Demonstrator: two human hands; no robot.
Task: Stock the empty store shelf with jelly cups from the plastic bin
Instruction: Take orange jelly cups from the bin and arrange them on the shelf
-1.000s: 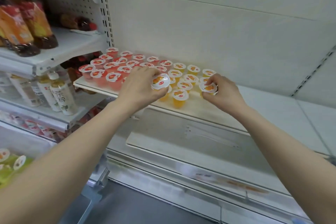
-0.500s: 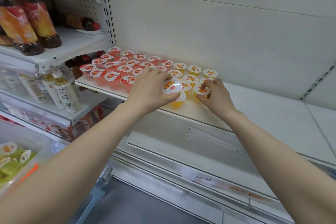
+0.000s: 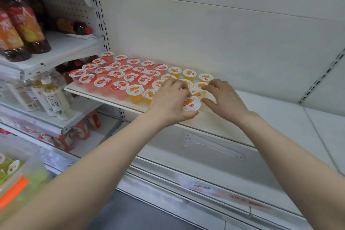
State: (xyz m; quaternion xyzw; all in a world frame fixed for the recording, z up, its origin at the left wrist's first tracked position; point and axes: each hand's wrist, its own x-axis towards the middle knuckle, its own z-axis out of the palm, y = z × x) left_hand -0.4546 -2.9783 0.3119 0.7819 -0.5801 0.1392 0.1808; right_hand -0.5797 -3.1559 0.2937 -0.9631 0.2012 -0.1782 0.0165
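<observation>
On the shelf point(image 3: 276, 119), front row being filled
Left hand point(image 3: 169, 103) pinches an orange jelly cup point(image 3: 191, 104); right hand point(image 3: 223, 97), fingers loosely curled, seemingly empty. Set it upright, snug beside its neighbours point(image 3: 135, 89)

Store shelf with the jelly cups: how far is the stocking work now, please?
Done: rows of red jelly cups and orange jelly cups cover the left part of the white metal shelf. In hand: the left hand grips one orange-lidded cup at the front edge; the right hand is beside it, grip unclear. Left: the shelf's right part has no cups, and the clear plastic bin holds green cups.
</observation>
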